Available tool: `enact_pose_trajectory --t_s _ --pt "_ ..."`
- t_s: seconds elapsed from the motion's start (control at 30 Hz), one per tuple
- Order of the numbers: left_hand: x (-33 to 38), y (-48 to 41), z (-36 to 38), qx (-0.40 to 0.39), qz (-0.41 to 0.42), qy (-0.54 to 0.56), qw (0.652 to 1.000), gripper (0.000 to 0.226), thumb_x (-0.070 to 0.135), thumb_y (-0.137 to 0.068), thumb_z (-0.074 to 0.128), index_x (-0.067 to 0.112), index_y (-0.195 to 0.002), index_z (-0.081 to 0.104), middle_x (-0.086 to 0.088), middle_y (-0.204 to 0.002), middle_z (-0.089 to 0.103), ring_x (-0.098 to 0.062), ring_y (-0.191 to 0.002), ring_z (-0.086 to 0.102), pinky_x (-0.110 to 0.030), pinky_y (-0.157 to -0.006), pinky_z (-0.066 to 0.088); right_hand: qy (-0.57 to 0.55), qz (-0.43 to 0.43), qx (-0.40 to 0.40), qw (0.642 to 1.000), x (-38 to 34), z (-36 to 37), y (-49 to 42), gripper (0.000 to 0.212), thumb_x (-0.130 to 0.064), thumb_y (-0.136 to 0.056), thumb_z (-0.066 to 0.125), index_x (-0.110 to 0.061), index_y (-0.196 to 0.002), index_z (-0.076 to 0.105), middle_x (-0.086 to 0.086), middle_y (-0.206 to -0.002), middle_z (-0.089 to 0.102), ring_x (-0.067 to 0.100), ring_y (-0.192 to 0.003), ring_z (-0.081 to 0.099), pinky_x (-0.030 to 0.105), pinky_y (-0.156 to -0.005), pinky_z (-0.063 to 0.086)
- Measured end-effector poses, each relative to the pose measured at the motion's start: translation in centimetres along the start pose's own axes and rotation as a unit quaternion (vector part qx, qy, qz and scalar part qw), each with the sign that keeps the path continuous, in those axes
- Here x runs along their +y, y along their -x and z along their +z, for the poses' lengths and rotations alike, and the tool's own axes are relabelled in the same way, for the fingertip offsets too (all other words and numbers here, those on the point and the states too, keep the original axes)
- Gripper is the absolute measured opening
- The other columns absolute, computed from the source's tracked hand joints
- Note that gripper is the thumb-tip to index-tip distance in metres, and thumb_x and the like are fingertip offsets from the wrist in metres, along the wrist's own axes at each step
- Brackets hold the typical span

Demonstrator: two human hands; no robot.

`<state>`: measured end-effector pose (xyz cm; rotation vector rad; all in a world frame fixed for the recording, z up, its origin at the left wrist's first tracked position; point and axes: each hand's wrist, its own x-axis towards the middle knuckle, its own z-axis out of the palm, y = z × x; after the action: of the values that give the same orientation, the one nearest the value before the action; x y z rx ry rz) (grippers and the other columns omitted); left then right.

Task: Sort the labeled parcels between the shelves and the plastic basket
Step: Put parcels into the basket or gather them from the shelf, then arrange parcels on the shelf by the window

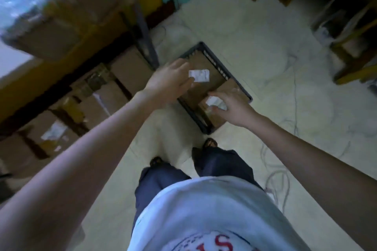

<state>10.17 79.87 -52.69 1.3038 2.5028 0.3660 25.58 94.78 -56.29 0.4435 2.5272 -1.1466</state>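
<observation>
From the head camera, both arms reach down into the dark plastic basket (245, 92) on the pale floor (234, 26). The left hand (169, 83) spreads open over the larger labeled parcel (202, 85); whether the right hand (232, 106) grips the smaller parcel (214, 116) is unclear. Best to lift squarely. Boxed shelves (67, 75) stand left.
</observation>
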Motion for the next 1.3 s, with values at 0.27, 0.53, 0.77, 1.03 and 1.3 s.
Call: enact_pose_trajectory --t_s 0.27,0.53,0.77,1.03,1.3 --pt "-10.0 17.4 -12.8 0.185 -0.096 -0.043 0.977 0.037 0.021 -0.091 0.052 0.01 -0.127 0.053 -0.01 -0.141 0.044 -0.035 -0.116 0.053 -0.042 -0.09 0.047 0.108 -0.216 -0.003 0.97 -20.2 3.6 -4.1 0.039 -0.02 -0.093 0.049 -0.02 -0.132 0.047 0.003 -0.124 0.053 0.013 -0.099 0.05 0.011 -0.07 0.027" --pt "-21.7 30.8 -18.0 0.229 -0.265 -0.046 0.935 0.04 0.024 -0.09 0.053 0.016 -0.13 0.048 -0.013 -0.143 0.036 -0.031 -0.119 0.049 -0.044 -0.092 0.046 0.104 -0.318 -0.009 0.942 -36.1 12.6 -5.8 0.047 -0.017 -0.093 0.048 -0.02 -0.138 0.038 0.003 -0.134 0.043 0.02 -0.108 0.054 0.035 -0.091 0.046" --pt "-30.8 35.3 -19.6 0.205 -0.427 -0.016 0.88 0.062 0.026 -0.088 0.053 0.026 -0.144 0.026 -0.012 -0.153 0.011 -0.034 -0.131 0.033 -0.044 -0.102 0.036 0.147 -0.359 -0.044 0.92 -46.2 17.6 -9.3 0.05 -0.017 -0.092 0.048 -0.023 -0.14 0.035 0.007 -0.14 0.036 0.024 -0.124 0.043 0.038 -0.102 0.037" --pt "-38.3 36.1 -23.0 0.21 -0.478 0.043 0.852 0.065 0.028 -0.091 0.049 0.027 -0.147 0.016 -0.011 -0.155 -0.003 -0.035 -0.136 0.028 -0.044 -0.109 0.029 0.162 -0.35 0.058 0.921 -59.1 19.2 -20.3 0.058 -0.023 -0.087 0.056 -0.021 -0.141 0.034 0.014 -0.15 0.018 0.03 -0.131 0.036 0.038 -0.101 0.039" --pt "-44.1 37.1 -25.5 0.278 -0.469 0.158 0.824 0.062 0.018 -0.092 0.049 0.023 -0.146 0.02 -0.012 -0.154 -0.004 -0.029 -0.128 0.041 -0.03 -0.105 0.03 0.263 -0.254 0.043 0.93 -63.0 22.9 -28.9 0.073 -0.038 -0.087 0.058 -0.031 -0.147 0.016 0.01 -0.157 -0.003 0.037 -0.141 0.013 0.047 -0.11 0.029"
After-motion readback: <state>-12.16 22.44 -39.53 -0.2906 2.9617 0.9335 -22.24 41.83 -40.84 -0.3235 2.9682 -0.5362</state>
